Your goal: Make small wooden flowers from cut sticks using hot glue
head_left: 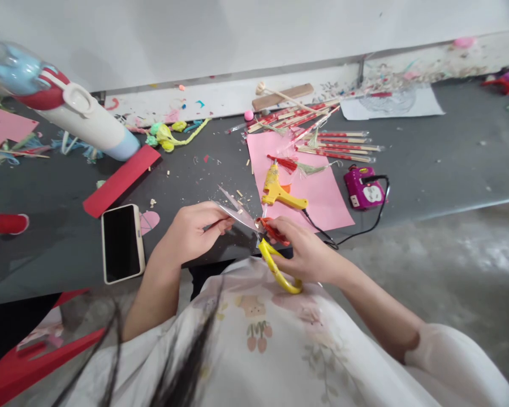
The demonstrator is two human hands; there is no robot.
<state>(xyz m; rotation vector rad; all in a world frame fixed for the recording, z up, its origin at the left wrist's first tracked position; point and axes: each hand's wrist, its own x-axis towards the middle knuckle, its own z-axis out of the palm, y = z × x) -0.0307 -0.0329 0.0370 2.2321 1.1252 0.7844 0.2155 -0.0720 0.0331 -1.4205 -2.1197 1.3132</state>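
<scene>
A grey table [432, 152] runs along a pale wall [237, 37], above a grey floor [445, 254]. Near its front edge, the right hand [303, 251] grips scissors [244, 219], blades apart; the left hand [197, 232] curls beside them, its hold unclear. Tabletop stretches right beyond the purple box [362, 189].

Soft, fairly bright, cool light spreads evenly over the grey tabletop [428, 147], with faint shading on the pale surface [237, 39] behind it and a narrow shadow along the red box [122, 182]. Whitish glare lies on the floor [507, 249] at right, and the scissor blades [245, 219] catch a pale sheen. Wide-angle distortion stretches the bottle [97, 121] at left; dark hair [190, 362] in the foreground is blurred, and the far right edge looks smeared
</scene>
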